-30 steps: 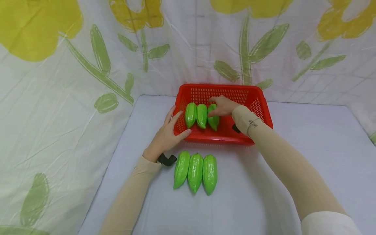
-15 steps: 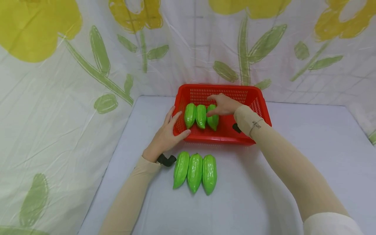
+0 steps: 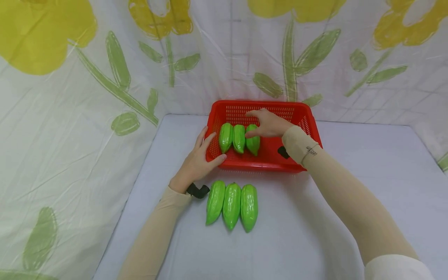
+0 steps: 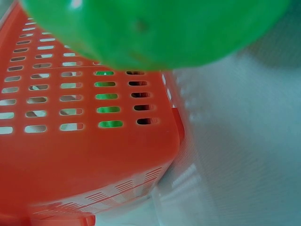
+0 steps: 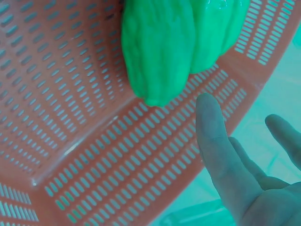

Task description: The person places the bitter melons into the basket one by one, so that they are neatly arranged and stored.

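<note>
In the head view, my left hand (image 3: 197,161) touches the left end of a red plastic basket (image 3: 260,168), its fingers spread along the side and the thumb by the front corner. My right hand (image 3: 271,123) is over the inside of the basket, fingers apart, holding nothing. Three glossy green ribbed vegetables (image 3: 239,138), resembling bitter melons, lie side by side in the basket's left part. The right hand partly covers the rightmost one; the right wrist view shows its fingers (image 5: 210,117) apart from the green vegetable (image 5: 157,52). The left hand is absent from the left wrist view.
Three more green vegetables (image 3: 231,206) lie in a row on the white table (image 3: 287,241), in front of the basket. A black wrist camera (image 3: 198,191) sits beside them on the left wrist. Behind the table hangs a flower-patterned curtain (image 3: 224,77).
My right hand has drawn slightly to the right, away from the rightmost vegetable in the basket. The left hand keeps its place at the basket's side.
</note>
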A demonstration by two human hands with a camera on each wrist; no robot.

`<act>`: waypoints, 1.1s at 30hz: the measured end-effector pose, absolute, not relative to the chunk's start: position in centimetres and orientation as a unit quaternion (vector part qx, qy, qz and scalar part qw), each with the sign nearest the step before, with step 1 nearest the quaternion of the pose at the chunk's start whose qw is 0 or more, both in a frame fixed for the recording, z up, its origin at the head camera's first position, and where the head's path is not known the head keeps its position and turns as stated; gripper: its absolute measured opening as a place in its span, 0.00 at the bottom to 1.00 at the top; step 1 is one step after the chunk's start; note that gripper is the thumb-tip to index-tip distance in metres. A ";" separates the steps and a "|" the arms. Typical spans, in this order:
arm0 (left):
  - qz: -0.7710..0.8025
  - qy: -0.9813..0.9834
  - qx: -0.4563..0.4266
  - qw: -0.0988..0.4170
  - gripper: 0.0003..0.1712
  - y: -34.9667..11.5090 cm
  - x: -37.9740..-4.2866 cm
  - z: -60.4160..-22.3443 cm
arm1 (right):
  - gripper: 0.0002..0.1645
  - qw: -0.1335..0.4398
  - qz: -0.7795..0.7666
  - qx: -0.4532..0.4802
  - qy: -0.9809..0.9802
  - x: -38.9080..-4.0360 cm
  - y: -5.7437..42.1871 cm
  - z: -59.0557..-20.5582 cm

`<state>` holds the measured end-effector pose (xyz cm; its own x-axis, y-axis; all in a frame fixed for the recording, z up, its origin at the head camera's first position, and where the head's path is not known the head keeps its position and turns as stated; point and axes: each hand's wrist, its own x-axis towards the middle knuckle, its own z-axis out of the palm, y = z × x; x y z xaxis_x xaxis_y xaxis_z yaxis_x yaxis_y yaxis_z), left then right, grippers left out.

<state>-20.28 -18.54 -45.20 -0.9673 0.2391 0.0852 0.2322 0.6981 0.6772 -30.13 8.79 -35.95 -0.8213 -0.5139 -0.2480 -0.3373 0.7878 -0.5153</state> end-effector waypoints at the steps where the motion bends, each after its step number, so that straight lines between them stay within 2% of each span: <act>1: 0.366 0.922 0.128 0.004 0.52 -18.6 -20.3 -45.2 | 0.48 0.190 -0.232 -0.231 0.926 -30.0 8.8 -35.9; 20: 0.362 0.923 0.128 0.006 0.52 -18.6 -20.2 -45.0 | 0.48 0.141 -0.270 -0.261 0.916 -25.9 9.6 -34.8; 33: 0.366 0.921 0.136 -0.009 0.52 -18.7 -20.4 -45.3 | 0.48 0.118 -0.295 -0.247 0.915 -22.2 11.2 -34.1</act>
<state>-20.38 -18.68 -45.35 -0.9628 0.2444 0.1154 0.2570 0.6955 0.6710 -22.21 11.24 -34.11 -0.8503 -0.5214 -0.0711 -0.3817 0.7042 -0.5987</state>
